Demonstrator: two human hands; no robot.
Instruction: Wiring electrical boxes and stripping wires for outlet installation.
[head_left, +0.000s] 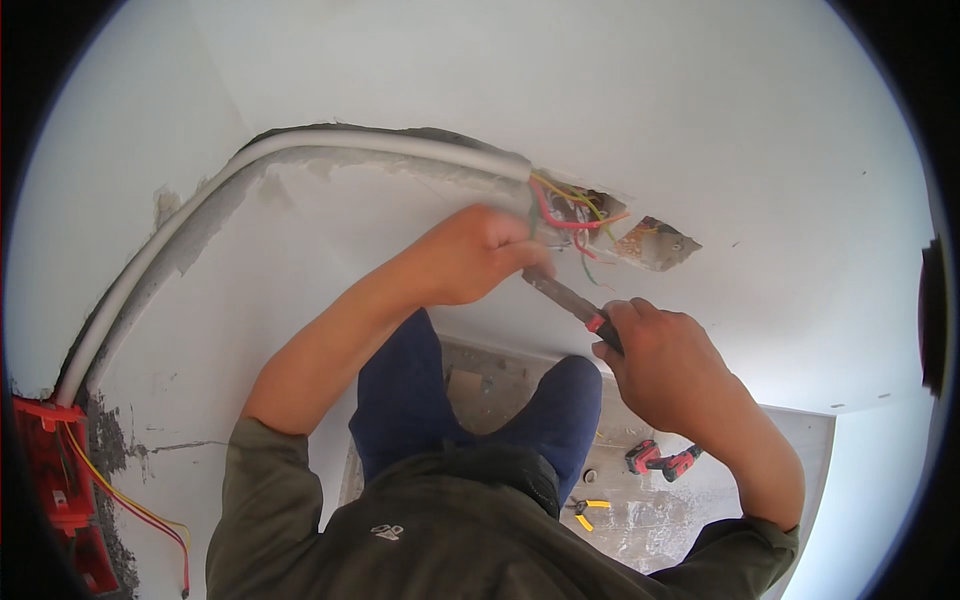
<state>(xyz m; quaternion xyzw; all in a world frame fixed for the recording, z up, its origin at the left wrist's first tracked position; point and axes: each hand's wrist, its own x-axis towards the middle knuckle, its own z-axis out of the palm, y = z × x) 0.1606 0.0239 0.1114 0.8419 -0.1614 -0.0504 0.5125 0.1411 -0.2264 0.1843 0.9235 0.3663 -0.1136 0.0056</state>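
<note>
My right hand (665, 365) is wrapped round the black and red handle of a flat grey hand tool (562, 295), whose exact kind I cannot make out. The tool's far end points up and left, close under my left fingers. Slightly blurred, my left hand (480, 255) is closed at the lower left edge of a wall opening (605, 200); what its fingers pinch is hidden. Red, yellow and green wires (575, 222) stick out of this opening, just right of my left fingertips.
A pale conduit (330, 140) curves through a chased groove to a red junction box (45, 415) with loose wires (150, 515) at lower left. A second wall opening (660, 245) lies right of the first. On the floor are a red-black power tool (662, 460) and yellow-handled pliers (592, 512).
</note>
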